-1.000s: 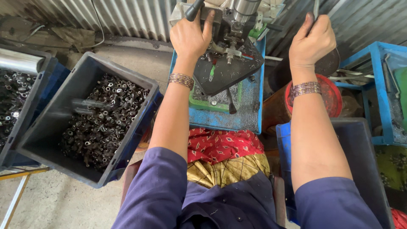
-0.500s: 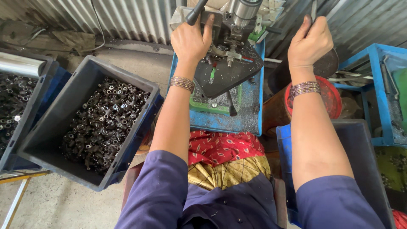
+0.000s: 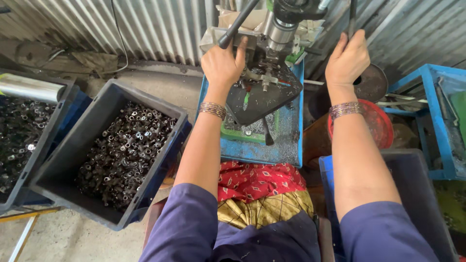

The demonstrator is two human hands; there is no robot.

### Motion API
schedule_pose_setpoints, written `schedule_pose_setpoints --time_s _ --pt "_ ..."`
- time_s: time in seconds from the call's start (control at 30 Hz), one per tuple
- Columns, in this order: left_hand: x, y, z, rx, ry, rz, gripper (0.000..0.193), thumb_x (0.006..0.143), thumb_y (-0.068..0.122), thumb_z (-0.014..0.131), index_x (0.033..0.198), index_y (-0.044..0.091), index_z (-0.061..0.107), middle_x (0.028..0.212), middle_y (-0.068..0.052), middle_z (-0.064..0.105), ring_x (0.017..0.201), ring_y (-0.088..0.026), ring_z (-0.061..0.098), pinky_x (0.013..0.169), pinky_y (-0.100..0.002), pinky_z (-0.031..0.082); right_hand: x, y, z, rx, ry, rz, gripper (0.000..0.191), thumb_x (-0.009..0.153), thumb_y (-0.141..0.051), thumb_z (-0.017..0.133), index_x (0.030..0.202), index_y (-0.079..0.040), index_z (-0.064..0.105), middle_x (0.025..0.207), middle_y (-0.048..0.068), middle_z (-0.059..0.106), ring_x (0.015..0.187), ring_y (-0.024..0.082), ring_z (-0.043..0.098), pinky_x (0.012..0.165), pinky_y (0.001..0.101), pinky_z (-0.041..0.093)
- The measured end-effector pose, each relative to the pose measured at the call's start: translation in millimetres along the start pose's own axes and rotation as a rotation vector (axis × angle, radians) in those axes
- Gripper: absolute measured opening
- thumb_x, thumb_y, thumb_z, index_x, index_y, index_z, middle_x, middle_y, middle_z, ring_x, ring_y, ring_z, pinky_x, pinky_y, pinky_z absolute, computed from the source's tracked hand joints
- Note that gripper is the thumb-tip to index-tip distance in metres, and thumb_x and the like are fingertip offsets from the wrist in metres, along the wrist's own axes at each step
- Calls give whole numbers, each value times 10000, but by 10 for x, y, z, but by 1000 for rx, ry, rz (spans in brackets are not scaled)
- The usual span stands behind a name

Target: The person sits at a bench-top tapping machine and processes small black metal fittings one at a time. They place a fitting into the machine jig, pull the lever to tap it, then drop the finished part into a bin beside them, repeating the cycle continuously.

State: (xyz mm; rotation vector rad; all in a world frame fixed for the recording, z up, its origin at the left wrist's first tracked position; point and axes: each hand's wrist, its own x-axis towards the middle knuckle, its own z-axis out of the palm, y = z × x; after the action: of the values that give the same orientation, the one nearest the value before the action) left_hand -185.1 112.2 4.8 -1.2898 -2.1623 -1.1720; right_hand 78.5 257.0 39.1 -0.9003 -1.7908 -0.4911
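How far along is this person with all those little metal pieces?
Done: cannot tell; no finished pile shows. In hand: left hand at the machine, right hand gripping the lever. Left: the dark bin beside the left arm is full of metal pieces.

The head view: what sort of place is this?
Probably a small metalworking workshop: a bench drill press on a blue table, a dark crate full of small metal parts, and corrugated metal walls.

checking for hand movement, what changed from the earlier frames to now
Little changed. The left hand stays at the machine's work spot beside the black lever; the right hand keeps gripping the upright handle. The crate of metal parts has not moved.
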Motion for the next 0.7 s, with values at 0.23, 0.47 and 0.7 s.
schedule_pose_setpoints --time_s 0.23,0.47,0.7 --pt "-212 75 -290 30 -137 -75 645 1023 614 527 1292 36 618 1142 -256 668 797 -435 710 666 -510 564 -42 -285 -657 -81 -74 80 348 1142 -294 645 945 -24 550 802 206 644 703 468 627 578 550 456" --pt "-822 394 -555 -80 207 -115 416 1054 349 615 1377 95 554 1375 -191 601 1248 -395 609 1063 -523 479 261 -411 -1441 -58 -226 28 341 1158 -279 618 944 -16 583 810 221 660 754 483 633 615 566 459" --pt "-977 918 152 -1800 -405 -823 447 1044 222 486 1456 72 402 1370 -180 570 1184 -391 614 997 -536 543 321 -467 -1448 29 -182 -17 243 1125 -201 596 1010 7 646 858 208 690 757 462 649 612 534 492"
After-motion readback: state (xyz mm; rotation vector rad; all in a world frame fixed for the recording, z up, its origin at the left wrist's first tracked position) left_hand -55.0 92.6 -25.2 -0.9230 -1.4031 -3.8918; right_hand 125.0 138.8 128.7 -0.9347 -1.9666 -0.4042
